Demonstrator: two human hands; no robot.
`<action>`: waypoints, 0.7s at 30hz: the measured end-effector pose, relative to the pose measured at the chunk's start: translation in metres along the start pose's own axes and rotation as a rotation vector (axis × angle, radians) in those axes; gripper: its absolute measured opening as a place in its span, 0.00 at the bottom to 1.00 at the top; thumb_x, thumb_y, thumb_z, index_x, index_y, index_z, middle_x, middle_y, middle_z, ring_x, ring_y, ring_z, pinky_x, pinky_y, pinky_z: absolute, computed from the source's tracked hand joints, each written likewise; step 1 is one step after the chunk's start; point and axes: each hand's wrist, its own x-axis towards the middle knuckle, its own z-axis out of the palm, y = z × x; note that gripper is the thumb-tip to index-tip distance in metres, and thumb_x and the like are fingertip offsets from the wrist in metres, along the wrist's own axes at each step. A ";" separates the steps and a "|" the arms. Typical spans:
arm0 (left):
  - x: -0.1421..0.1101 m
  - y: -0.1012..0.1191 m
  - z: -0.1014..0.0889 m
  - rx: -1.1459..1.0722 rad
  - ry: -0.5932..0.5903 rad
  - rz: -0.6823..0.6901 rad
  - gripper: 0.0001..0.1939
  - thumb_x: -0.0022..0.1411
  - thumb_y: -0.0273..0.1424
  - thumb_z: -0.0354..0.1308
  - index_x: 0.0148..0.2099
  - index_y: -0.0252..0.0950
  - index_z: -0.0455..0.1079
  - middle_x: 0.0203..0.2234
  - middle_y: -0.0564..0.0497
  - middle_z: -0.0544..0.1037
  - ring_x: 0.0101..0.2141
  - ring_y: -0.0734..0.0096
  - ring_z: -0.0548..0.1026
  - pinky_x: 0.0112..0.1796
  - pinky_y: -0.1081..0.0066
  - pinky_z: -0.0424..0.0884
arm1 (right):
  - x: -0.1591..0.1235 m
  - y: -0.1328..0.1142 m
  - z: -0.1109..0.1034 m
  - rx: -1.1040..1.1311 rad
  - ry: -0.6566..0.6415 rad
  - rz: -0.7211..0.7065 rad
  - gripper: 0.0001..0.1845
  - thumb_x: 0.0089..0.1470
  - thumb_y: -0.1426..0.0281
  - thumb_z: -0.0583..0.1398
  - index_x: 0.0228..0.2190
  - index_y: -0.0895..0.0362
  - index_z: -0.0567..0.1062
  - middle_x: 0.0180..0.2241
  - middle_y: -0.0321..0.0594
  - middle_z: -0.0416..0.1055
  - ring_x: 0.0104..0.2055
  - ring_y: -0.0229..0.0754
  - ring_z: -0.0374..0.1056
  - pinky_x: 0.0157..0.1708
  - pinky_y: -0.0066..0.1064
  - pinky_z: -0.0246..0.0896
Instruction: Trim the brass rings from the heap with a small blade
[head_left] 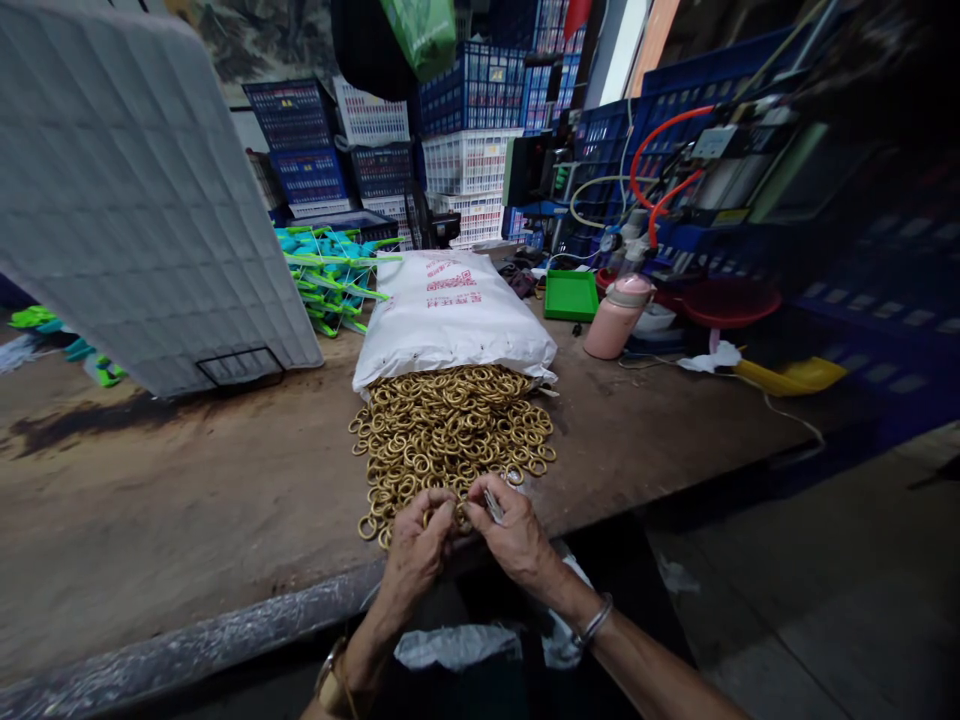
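Observation:
A heap of brass-coloured rings spills from the open mouth of a white sack lying on the brown workbench. My left hand and my right hand meet at the near edge of the heap. The left fingers are pinched on one or more rings. The right fingers are closed round a small silvery object that I cannot identify. A watch sits on my left wrist and a bangle on my right.
A large white grid panel leans at the left. Green and blue plastic parts lie behind it. A pink bottle, green tray, red bowl and yellow scoop stand right. Stacked crates fill the back. White plastic hangs below the bench edge.

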 end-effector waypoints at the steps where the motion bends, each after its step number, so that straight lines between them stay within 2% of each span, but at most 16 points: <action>1: -0.001 -0.001 0.001 0.007 -0.022 0.004 0.15 0.49 0.42 0.56 0.31 0.34 0.65 0.12 0.61 0.61 0.12 0.82 0.55 0.15 0.79 0.50 | -0.001 -0.001 0.000 0.004 -0.014 0.002 0.03 0.48 0.69 0.54 0.26 0.57 0.66 0.23 0.32 0.64 0.27 0.34 0.60 0.28 0.24 0.55; 7: -0.007 -0.009 0.003 0.123 -0.004 0.119 0.11 0.53 0.38 0.53 0.26 0.35 0.63 0.13 0.60 0.61 0.15 0.80 0.57 0.18 0.78 0.55 | -0.004 -0.002 0.003 0.064 -0.046 0.074 0.07 0.51 0.67 0.53 0.25 0.56 0.65 0.23 0.31 0.62 0.27 0.34 0.58 0.28 0.24 0.53; 10: -0.009 -0.012 0.002 0.207 0.052 0.255 0.10 0.55 0.36 0.51 0.26 0.36 0.63 0.17 0.57 0.64 0.20 0.76 0.62 0.23 0.76 0.60 | -0.002 -0.002 0.002 0.065 -0.047 0.120 0.10 0.53 0.64 0.51 0.25 0.57 0.65 0.23 0.31 0.61 0.26 0.33 0.57 0.27 0.24 0.52; 14: -0.010 -0.015 0.003 0.343 0.128 0.398 0.08 0.56 0.32 0.50 0.27 0.36 0.65 0.21 0.54 0.68 0.25 0.73 0.66 0.30 0.73 0.63 | -0.001 -0.005 -0.001 0.075 -0.160 0.194 0.17 0.55 0.62 0.49 0.19 0.57 0.63 0.18 0.30 0.59 0.22 0.33 0.55 0.24 0.24 0.50; 17: -0.012 -0.014 0.004 0.275 0.107 0.347 0.08 0.56 0.33 0.51 0.27 0.36 0.65 0.20 0.54 0.69 0.24 0.73 0.66 0.29 0.74 0.63 | -0.002 -0.007 -0.002 0.156 -0.200 0.230 0.18 0.54 0.61 0.49 0.18 0.57 0.63 0.16 0.30 0.58 0.20 0.32 0.54 0.23 0.24 0.50; 21: -0.015 -0.011 0.005 0.028 0.009 0.104 0.13 0.54 0.40 0.53 0.27 0.35 0.64 0.14 0.58 0.63 0.16 0.79 0.60 0.19 0.78 0.58 | -0.001 -0.009 0.000 0.158 -0.144 0.243 0.17 0.52 0.62 0.52 0.17 0.57 0.63 0.15 0.29 0.58 0.20 0.32 0.54 0.23 0.24 0.51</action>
